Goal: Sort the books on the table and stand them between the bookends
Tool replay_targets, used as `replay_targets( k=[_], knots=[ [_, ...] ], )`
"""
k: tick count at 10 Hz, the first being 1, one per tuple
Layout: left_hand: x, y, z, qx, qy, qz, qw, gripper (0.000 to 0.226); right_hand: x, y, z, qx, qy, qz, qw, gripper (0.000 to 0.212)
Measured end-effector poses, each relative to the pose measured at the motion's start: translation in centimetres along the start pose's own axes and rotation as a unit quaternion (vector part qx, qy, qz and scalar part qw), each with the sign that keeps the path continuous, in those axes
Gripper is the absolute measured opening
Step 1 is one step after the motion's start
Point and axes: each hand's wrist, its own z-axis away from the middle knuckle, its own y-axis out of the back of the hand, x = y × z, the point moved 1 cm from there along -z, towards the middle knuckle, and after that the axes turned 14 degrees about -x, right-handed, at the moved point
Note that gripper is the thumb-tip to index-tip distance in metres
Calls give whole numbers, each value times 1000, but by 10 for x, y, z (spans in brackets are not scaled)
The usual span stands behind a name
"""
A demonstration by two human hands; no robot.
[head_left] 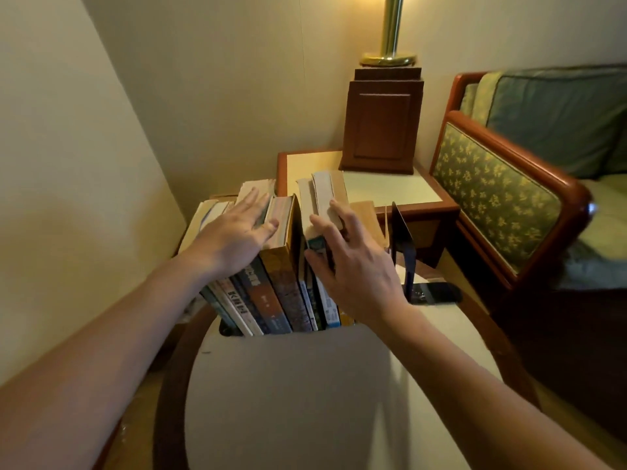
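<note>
**Ben:** Head camera looks down at a round table. See the books? They stand in a row at the far edge.

**Mia:** Yes. The left hand lies flat on top of the left bunch. Why?

**Ben:** I think it holds them so they don't tip. Those books lean to the left. Its grip is apart, fingers spread, just pressing, not pinching.

**Mia:** And the right hand?

**Ben:** It sits on the right bunch. The thumb is on the near side and the fingers reach over the tops. It seems to be clamping a pale book, but the hand hides part of that, so I can't be sure.

**Mia:** There's a gap between the two bunches.

**Ben:** Right. I guess the hands want to push the bunches together, or make room for one more.

**Mia:** Where are the bookends?

**Ben:** One black bookend stands just to the right of the books, with a little space between. Its foot lies flat on the table. At the left I see only a dark bit under the books. That may be the other one.

**Mia:** So almost done?

**Ben:** Looks close. No loose books lie on the table. The row still needs to stand straight and snug.
</note>
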Motion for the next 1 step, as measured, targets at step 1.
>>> replay_targets(
  k=[1],
  knots=[
    [6, 2, 3, 5, 1, -1, 1000, 68, -1, 5, 0, -33, 2, 4, 999, 59]
  ],
)
